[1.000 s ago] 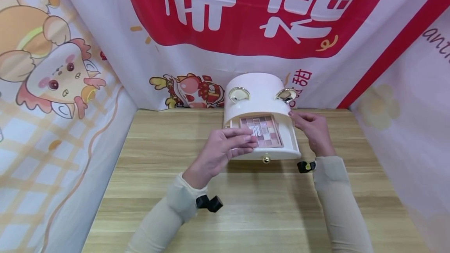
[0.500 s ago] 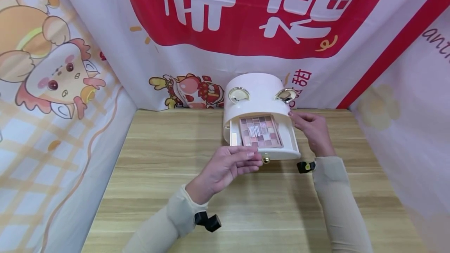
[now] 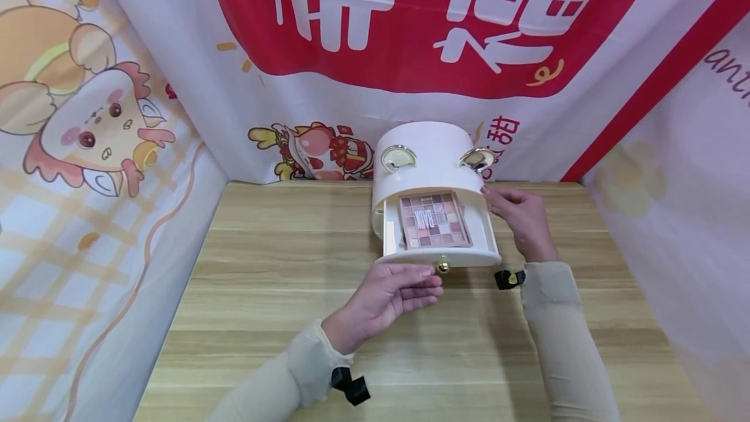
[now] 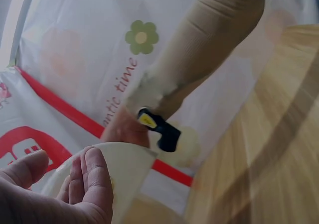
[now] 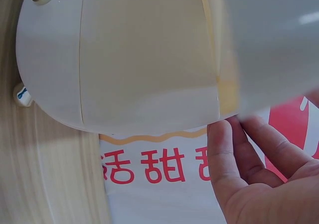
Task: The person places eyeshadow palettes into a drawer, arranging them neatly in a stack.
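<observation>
White oval storage box (image 3: 432, 155) standing at the far middle of the counter (image 3: 263, 292), against the backdrop, with two gold ear-shaped fittings on top. Box's drawer (image 3: 480, 230) pulled out toward the near side, gold knob (image 3: 443, 267) at its front. Eyeshadow palette (image 3: 433, 220) lying flat inside the drawer, pink and brown pans facing up. Left hand (image 3: 391, 295) just in front of the drawer, palm turned up, fingers loosely extended and grasping nothing, fingertips (image 3: 430, 273) right beside the knob; contact with it not clear. Right hand (image 3: 521, 217) at the box's right side, fingers relaxed, fingertips (image 5: 239, 122) touching the box where drawer meets body, nothing gripped.
</observation>
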Demonstrator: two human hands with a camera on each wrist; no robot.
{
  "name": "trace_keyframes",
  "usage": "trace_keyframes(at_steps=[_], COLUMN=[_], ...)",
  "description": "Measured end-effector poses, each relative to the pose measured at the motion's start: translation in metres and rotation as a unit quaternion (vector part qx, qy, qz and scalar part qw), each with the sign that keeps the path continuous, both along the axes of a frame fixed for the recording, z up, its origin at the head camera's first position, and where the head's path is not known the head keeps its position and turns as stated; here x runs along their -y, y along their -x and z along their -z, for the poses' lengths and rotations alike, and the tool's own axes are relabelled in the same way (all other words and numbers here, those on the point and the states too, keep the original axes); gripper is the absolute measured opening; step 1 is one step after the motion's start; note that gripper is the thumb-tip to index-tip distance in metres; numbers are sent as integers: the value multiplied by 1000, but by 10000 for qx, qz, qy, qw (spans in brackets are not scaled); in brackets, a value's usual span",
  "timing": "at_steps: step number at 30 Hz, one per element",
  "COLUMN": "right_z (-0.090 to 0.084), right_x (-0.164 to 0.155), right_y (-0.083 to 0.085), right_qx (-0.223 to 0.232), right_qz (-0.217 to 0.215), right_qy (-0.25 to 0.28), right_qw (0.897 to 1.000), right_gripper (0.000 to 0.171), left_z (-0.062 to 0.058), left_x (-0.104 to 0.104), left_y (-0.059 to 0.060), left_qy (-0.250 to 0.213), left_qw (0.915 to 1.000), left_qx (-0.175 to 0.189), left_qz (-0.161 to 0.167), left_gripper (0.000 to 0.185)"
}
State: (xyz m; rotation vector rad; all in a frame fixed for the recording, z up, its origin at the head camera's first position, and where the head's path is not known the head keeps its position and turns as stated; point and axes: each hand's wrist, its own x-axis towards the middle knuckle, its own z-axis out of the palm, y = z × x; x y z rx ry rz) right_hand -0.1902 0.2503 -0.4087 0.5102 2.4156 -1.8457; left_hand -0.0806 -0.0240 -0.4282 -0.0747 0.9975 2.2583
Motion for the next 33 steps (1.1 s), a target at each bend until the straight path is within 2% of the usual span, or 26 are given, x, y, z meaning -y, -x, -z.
trace_keyframes(at_steps=[6,13,19,25,33], right_z=[1,1,1,0,-1], right_x=[0,0,0,-1,0], right_y=[-1,-1,-1,-2,-1], right_qx=[40,25,15,3,48], right_qz=[10,33,38,54,4], right_qy=[-60,-111,-88,-114,-132], right_qw=[10000,9999,10000,9999,9999], right_gripper=[75,77,75,73,74], left_z=[16,26,28,30,29], left_x=[-12,-21,-27,-34,-35], left_y=[-2,-3,1,3,2], left_qy=[103,134,101,68,21], left_qw=[9993,9979,9966,9963,9955], left_qx=[347,610,772,779,840], left_qz=[-75,-170,-280,-345,-433], left_gripper=[20,22,30,20,18])
